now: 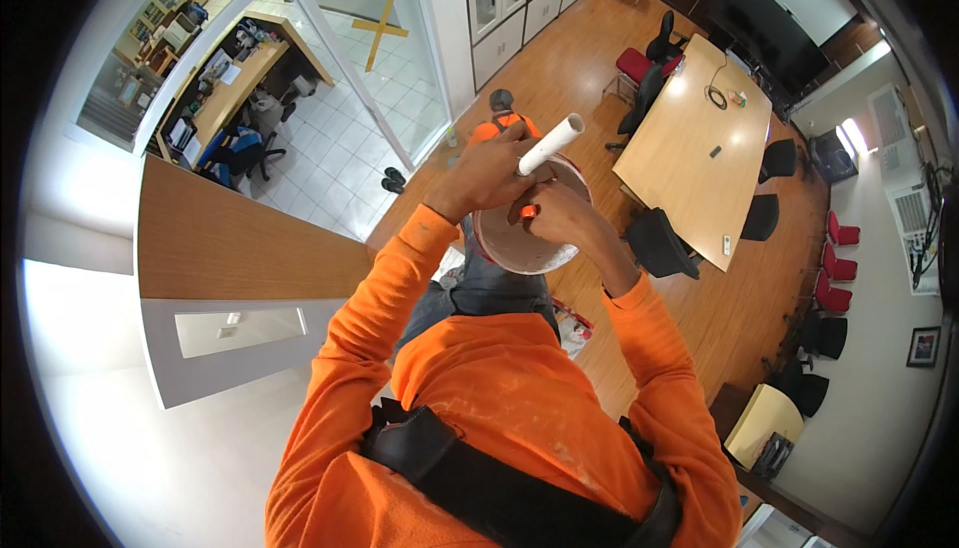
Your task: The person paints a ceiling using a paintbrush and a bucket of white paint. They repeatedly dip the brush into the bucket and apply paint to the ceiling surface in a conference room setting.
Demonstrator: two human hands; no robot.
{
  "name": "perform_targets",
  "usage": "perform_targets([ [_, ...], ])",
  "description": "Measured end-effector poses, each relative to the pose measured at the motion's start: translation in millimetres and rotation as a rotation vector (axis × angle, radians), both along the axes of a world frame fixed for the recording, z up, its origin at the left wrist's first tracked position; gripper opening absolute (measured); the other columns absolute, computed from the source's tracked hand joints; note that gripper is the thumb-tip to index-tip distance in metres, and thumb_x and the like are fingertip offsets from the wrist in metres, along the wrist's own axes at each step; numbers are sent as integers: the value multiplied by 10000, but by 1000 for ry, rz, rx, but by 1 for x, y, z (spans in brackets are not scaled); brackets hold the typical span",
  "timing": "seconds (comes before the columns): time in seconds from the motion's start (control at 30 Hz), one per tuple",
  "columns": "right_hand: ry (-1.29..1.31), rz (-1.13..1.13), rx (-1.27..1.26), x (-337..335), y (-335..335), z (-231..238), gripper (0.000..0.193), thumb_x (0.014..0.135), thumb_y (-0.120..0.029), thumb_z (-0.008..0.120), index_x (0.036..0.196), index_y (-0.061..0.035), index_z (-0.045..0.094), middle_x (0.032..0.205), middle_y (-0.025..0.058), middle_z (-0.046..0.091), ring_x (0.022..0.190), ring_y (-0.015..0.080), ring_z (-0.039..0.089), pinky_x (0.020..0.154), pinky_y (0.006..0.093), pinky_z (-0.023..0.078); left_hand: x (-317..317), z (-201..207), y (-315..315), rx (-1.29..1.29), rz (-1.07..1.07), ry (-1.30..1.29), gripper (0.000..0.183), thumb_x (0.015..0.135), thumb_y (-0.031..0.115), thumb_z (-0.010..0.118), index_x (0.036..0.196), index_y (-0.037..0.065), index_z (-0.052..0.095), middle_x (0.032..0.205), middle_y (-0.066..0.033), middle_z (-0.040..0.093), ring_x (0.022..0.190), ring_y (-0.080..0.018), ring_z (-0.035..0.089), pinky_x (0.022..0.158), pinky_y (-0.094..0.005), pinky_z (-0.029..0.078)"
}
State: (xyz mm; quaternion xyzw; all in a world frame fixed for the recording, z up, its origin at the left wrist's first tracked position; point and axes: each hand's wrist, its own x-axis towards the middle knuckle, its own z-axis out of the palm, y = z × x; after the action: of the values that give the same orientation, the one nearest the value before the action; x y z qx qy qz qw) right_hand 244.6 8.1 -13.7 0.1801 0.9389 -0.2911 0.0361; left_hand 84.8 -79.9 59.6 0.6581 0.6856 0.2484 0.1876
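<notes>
Left hand (489,176): fingers closed round white tube (551,144), tilted above bucket's (539,254) far rim. Right hand (567,216): fingers curled over bucket's opening, at small orange piece (528,212); whether gripping it, cannot tell. Bucket: pale, smeared inner wall; contents unclear behind hands. Table (689,138): right of bucket.

The left hand (486,170) holds a white tube (551,144); the right hand (562,213) bends over the mouth of a bucket (512,250).

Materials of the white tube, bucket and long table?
White tube: likely plastic, satin; smooth white wall. Bucket: probably plastic, dull inside; a pale, paint-like coating leaves this open. Long table: wood or laminate, glossy; pale tan top, bright reflections.
</notes>
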Motion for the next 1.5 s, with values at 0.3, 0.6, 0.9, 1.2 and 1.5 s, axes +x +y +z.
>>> perform_targets([
  [0.3,-37,139,97,-19,3,-24,158,828,-119,630,862,-173,775,984,130,732,956,323,685,866,430,537,-10,-12,3,77,-23,-22,444,852,249,650,1260,78,613,1216,-182,589,976,-420,633,867,-498,504],
  [0.6,-52,109,105,-20,12,-23,145,813,-138,657,901,-144,772,1025,127,736,1001,310,686,881,415,532,-17,-30,7,179,-32,-27,390,860,242,653,1199,49,627,1165,-126,571,938,-386,642,817,-501,495],
  [0.9,-29,-103,-395,6,6,103,152,782,-175,734,914,-109,770,853,92,730,847,208,708,784,325,539,-35,-32,8,198,-35,-110,434,922,296,608,1303,87,620,1240,-143,558,1073,-368,614,911,-475,484],
  [1.2,663,-680,-1330,53,17,57,255,916,-90,646,1154,2,636,931,103,705,759,179,703,704,277,593,-70,-28,-18,154,215,-306,471,936,234,634,1373,67,579,1343,-226,565,1243,-377,561,1061,-424,438],
  [1.5,983,-724,-1889,30,-7,64,246,977,-202,617,1131,-18,672,887,93,720,688,153,700,554,206,603,-56,-2,-56,250,376,-589,448,951,228,626,1295,-57,588,1178,-157,676,1071,-226,629,940,-362,493],
])
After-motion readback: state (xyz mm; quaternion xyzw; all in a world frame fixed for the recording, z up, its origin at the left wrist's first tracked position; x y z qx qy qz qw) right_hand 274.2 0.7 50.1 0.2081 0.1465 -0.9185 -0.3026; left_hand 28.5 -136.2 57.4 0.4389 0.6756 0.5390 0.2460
